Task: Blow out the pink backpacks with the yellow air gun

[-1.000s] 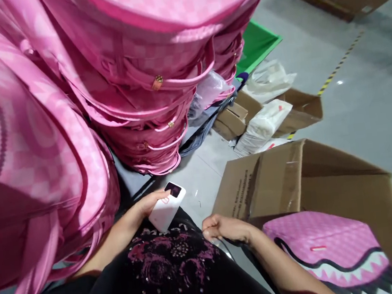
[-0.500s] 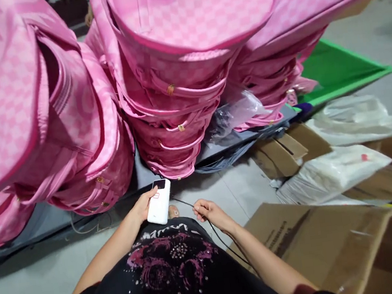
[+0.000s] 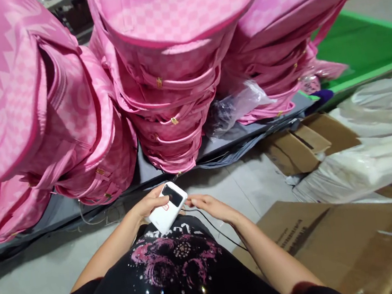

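Observation:
My left hand (image 3: pixel 152 203) is closed around a white power bank (image 3: pixel 165 217), which has a dark display and a small red mark. Its thumb lies at the edge of that display. My right hand (image 3: pixel 210 206) has its fingers stretched toward the power bank's right side, with the tips at or touching its edge. A black cable (image 3: pixel 215 229) runs from beside the power bank, under my right hand and along the forearm. Both hands are low in front of my black shirt (image 3: pixel 170 288), just short of the piled pink bags (image 3: pixel 180 72).
Pink checkered bags stand in tall stacks on a grey-covered low surface (image 3: pixel 214 150). A clear plastic bag (image 3: pixel 237 106) lies between two stacks. To the right are cardboard boxes (image 3: pixel 322 241), white plastic-wrapped bundles (image 3: pixel 370 168) and a green bin (image 3: pixel 376 43). Grey floor (image 3: pixel 246 179) shows between.
My left hand has turned the power bank and brought it rightward, with its display now showing more. My right hand has moved from pinching the cable to stretched fingers at the power bank's side.

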`<state>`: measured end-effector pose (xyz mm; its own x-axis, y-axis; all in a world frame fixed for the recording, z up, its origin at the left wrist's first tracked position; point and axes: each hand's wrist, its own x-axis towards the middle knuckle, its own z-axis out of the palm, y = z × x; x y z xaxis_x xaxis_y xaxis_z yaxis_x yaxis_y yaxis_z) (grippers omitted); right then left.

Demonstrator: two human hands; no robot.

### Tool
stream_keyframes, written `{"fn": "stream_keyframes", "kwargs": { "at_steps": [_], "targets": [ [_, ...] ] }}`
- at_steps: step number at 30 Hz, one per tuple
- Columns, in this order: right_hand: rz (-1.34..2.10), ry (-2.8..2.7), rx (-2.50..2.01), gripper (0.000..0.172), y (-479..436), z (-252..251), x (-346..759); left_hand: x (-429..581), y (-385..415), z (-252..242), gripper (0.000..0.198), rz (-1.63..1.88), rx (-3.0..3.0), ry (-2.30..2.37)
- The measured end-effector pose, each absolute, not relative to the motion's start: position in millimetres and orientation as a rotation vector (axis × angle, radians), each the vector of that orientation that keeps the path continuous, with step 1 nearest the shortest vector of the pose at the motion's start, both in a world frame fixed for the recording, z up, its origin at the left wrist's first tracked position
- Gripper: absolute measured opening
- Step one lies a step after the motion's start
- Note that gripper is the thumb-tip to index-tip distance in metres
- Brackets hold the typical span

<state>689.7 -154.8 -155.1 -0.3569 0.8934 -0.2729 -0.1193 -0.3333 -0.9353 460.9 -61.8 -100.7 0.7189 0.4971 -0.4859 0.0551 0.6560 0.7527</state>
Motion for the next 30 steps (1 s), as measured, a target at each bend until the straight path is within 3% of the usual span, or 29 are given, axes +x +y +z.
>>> {"fn": "stream_keyframes", "kwargs": {
  "at_steps": [4, 10, 15, 24, 27, 30],
  "targets": [
    [1.701, -0.744, -0.944, 0.057, -137, -118, 646, 447, -56, -72, 0.062, 0.132, 1.155, 0.689],
    [1.715, -0.426, -0.814, 0.037, -126, -88, 567, 396, -64, -54, 0.042, 0.098, 1.467, 0.647],
    [1.702, -0.368, -0.747, 0.041, -127, -77, 525, 355, -71, -50, 0.042, 0.097, 1.522, 0.650],
    [1.190, -0.916, -1.064, 0.045, -135, -49, 549, 336, -74, -43, 0.038, 0.313, 1.611, 0.615],
    [1.262, -1.160, -1.177, 0.052, -142, -43, 580, 332, -71, -44, 0.045, 0.293, 1.582, 0.708],
    [1.318, -1.386, -1.236, 0.047, -147, -40, 600, 332, -72, -44, 0.046, 0.245, 1.652, 0.791]
  ]
}}
